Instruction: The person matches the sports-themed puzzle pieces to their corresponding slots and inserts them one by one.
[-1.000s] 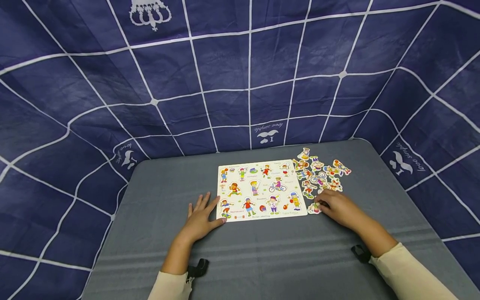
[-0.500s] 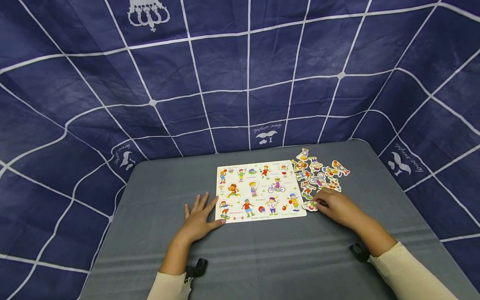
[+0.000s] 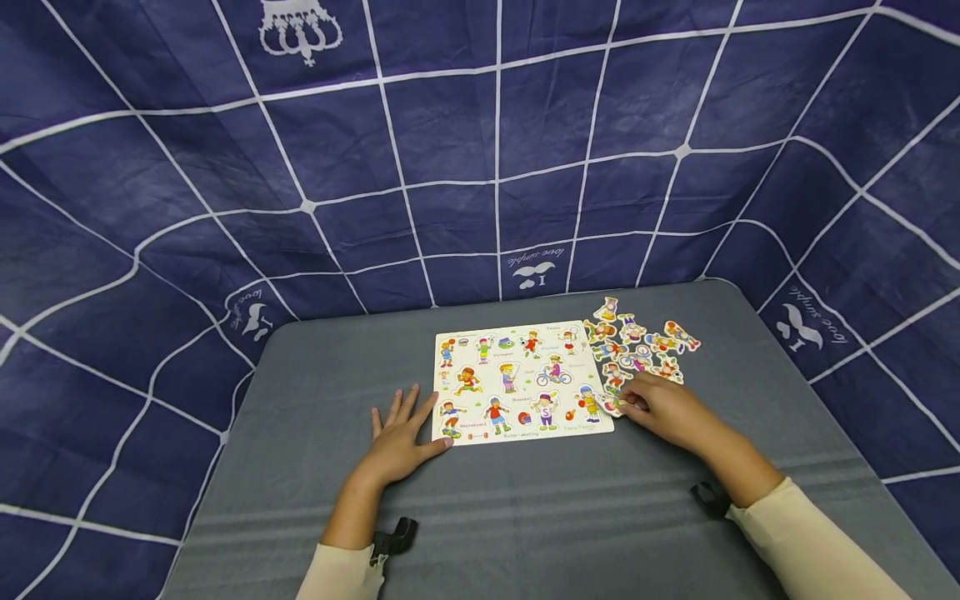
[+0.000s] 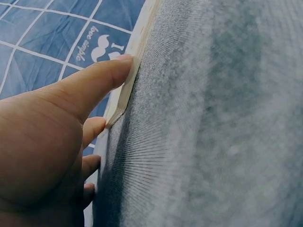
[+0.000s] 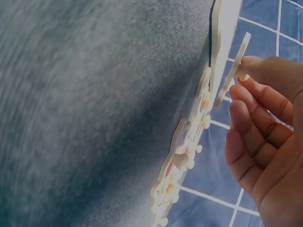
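Navy cloth [image 3: 420, 150] with white grid lines hangs behind a gray-covered counter [image 3: 315, 375]. On the left, the left hand [image 3: 397, 442] is spread wide, gripping nothing, thumb resting on the near-left corner of the puzzle board [image 3: 528, 387]. Board's lying flat, covered in little sporty kids. At its right edge there's a puzzle piece [image 3: 610, 406], tilted, with the right hand [image 3: 663, 408] pinching its knob between thumb and fingertip. Loose pieces [image 3: 632, 330] sit clustered just beyond that hand, right of the board.
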